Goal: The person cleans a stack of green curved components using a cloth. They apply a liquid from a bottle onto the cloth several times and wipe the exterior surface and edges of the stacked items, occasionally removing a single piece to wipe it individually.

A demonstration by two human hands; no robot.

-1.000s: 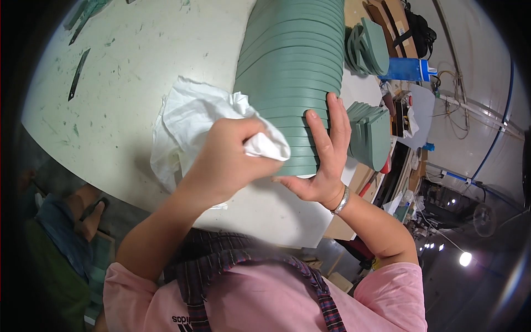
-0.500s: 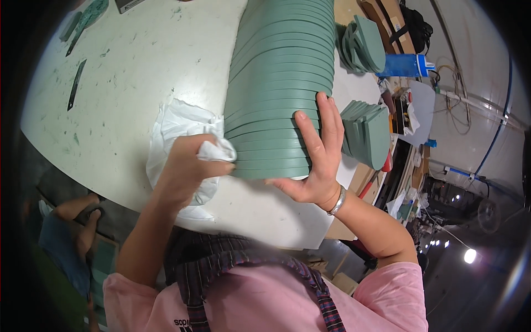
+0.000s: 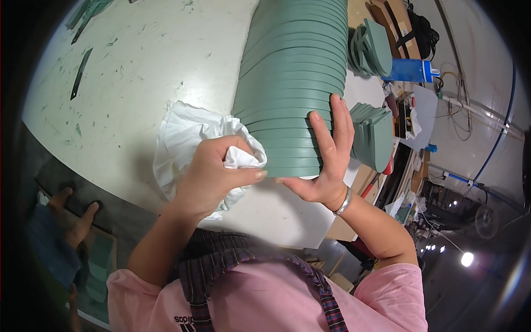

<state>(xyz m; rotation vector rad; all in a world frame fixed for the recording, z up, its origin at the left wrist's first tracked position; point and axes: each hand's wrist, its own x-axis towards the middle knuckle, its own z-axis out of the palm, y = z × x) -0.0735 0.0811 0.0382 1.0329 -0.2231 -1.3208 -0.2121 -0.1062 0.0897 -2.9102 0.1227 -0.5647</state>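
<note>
A long row of green, smooth overlapping sheets (image 3: 293, 83) runs up the white table from its near edge. My left hand (image 3: 213, 177) is closed on a bunched white cloth (image 3: 185, 130), whose folds press against the left side of the nearest sheets. The rest of the cloth spreads loosely over the table. My right hand (image 3: 326, 149), with a silver bracelet at the wrist, lies along the right side of the row. Its fingers are spread over the sheets, and its thumb reaches round the near end.
Two smaller stacks of green rounded pieces (image 3: 372, 135) stand right of the row, with a blue bottle (image 3: 409, 70) beyond. A black blade (image 3: 81, 73) lies on the white table (image 3: 149, 61). Another person's legs (image 3: 80, 227) show at lower left.
My left hand has moved right with the cloth, over the left edge of the near sheets. The right hand keeps its place on the row. The whole view has shifted slightly.
</note>
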